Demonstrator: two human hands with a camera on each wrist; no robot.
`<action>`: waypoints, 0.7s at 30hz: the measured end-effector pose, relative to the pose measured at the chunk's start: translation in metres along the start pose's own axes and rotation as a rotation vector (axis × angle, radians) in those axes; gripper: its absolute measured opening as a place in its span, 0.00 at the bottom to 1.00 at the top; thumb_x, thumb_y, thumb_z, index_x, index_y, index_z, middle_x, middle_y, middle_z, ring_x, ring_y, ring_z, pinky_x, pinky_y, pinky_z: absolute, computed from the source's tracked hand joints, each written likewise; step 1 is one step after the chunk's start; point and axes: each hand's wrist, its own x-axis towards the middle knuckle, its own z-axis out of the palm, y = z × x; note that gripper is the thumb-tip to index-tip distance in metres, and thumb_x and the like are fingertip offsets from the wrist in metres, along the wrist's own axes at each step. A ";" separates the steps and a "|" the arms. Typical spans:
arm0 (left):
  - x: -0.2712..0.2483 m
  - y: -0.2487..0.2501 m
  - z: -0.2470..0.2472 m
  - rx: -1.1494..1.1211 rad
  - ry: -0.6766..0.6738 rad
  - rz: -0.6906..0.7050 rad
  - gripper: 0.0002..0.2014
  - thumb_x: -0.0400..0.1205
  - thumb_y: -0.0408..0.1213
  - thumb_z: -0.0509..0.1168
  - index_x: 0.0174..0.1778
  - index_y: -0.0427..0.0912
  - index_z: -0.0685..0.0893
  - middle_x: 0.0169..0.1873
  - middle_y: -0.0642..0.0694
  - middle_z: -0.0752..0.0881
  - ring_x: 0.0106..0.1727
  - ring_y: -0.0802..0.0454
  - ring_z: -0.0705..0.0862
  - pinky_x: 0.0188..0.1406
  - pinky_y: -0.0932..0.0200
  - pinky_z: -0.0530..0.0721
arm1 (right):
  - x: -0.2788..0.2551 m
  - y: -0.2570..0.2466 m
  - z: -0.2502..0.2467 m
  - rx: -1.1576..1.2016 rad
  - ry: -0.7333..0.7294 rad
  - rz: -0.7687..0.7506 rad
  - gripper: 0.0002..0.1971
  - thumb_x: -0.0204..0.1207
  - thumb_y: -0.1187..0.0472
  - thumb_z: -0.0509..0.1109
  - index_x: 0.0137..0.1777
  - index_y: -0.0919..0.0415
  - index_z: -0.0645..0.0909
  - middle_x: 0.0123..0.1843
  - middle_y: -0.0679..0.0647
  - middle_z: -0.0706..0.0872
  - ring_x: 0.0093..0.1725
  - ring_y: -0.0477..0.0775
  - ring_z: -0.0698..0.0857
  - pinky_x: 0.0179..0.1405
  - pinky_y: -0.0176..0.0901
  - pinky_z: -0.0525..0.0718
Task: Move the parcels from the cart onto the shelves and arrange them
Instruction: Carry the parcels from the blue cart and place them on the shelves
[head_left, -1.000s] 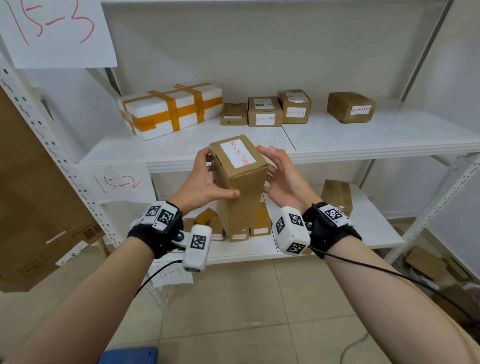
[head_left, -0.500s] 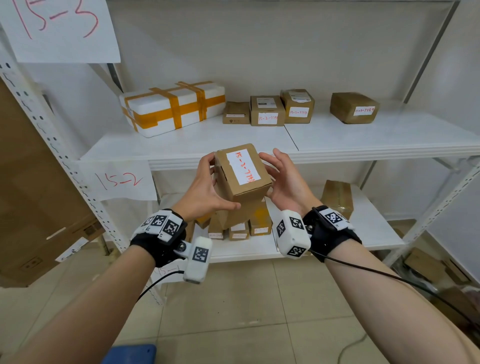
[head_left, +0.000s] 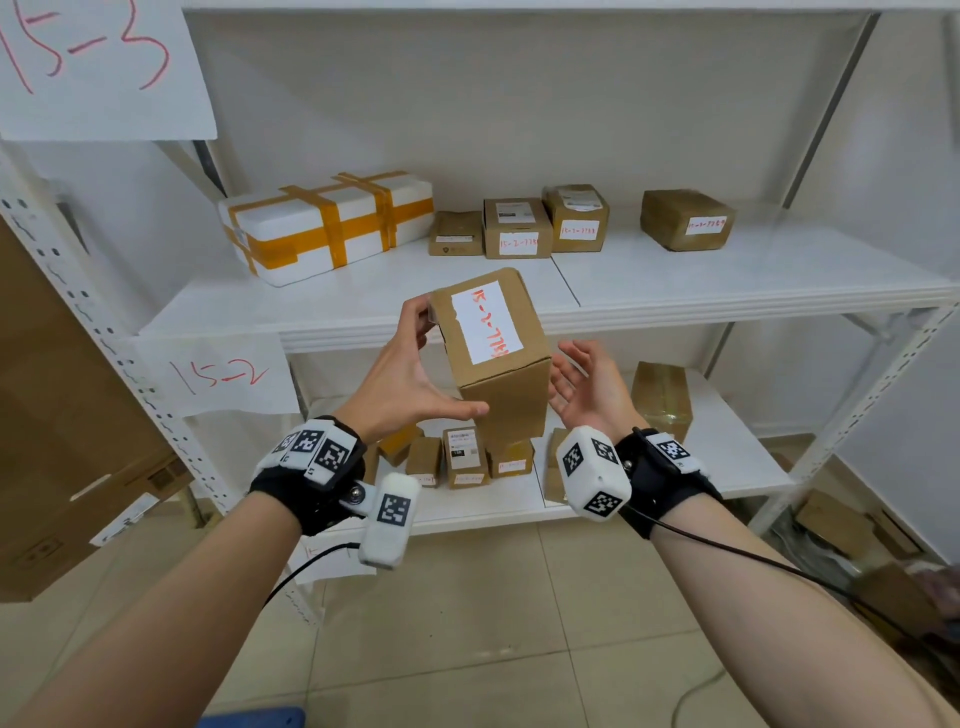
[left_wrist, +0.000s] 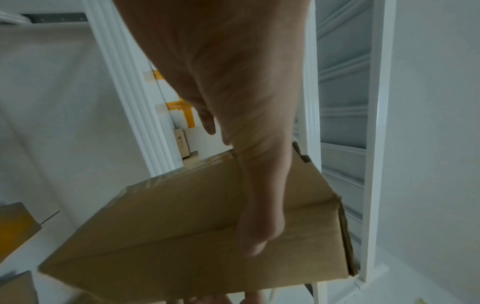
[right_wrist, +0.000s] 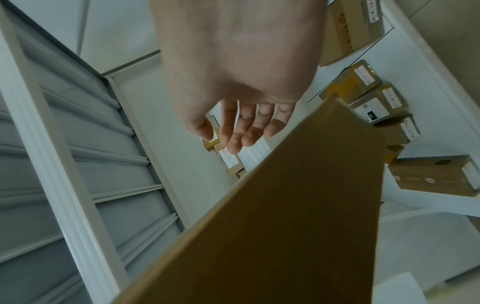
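White metal shelving (head_left: 727, 291), paper signs "15-3" (head_left: 93, 62) and "15-2" (head_left: 218, 371) in red. Tall brown cardboard parcel (head_left: 504, 395) held upright in air before middle shelf edge; white label (head_left: 485, 322), red handwriting, roughly "15-2-77…". Left hand (head_left: 400, 384) gripping it, thumb across front. Right hand (head_left: 592, 384) just beside, fingers relaxed, apart.

A tall box (head_left: 498, 358) is standing upright between the left hand (head_left: 402, 379) and the right hand (head_left: 592, 389), in front of the middle shelf (head_left: 363, 306). On that shelf a taped box (head_left: 327, 226) is lying left of four small boxes (head_left: 517, 228). More boxes (head_left: 462, 457) are sitting on the lower shelf (head_left: 748, 467).
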 end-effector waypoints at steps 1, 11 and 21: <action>0.001 0.003 0.001 0.015 0.011 0.021 0.58 0.61 0.42 0.86 0.79 0.51 0.53 0.78 0.51 0.68 0.76 0.61 0.66 0.75 0.61 0.63 | 0.000 -0.001 -0.002 0.000 0.021 0.001 0.05 0.81 0.55 0.67 0.48 0.55 0.82 0.44 0.51 0.84 0.41 0.48 0.81 0.45 0.41 0.79; 0.000 0.012 0.007 -0.023 0.048 0.116 0.58 0.60 0.42 0.86 0.79 0.50 0.52 0.74 0.52 0.73 0.75 0.59 0.73 0.73 0.64 0.68 | -0.007 -0.003 0.002 -0.159 0.198 -0.022 0.08 0.81 0.55 0.67 0.56 0.55 0.81 0.44 0.48 0.82 0.44 0.47 0.80 0.40 0.39 0.76; 0.014 0.013 0.047 -0.139 0.321 0.078 0.58 0.57 0.49 0.87 0.76 0.52 0.55 0.68 0.59 0.72 0.69 0.61 0.77 0.66 0.65 0.77 | -0.027 -0.006 0.039 0.198 -0.138 0.095 0.32 0.77 0.43 0.74 0.73 0.62 0.73 0.73 0.69 0.80 0.69 0.70 0.84 0.64 0.69 0.84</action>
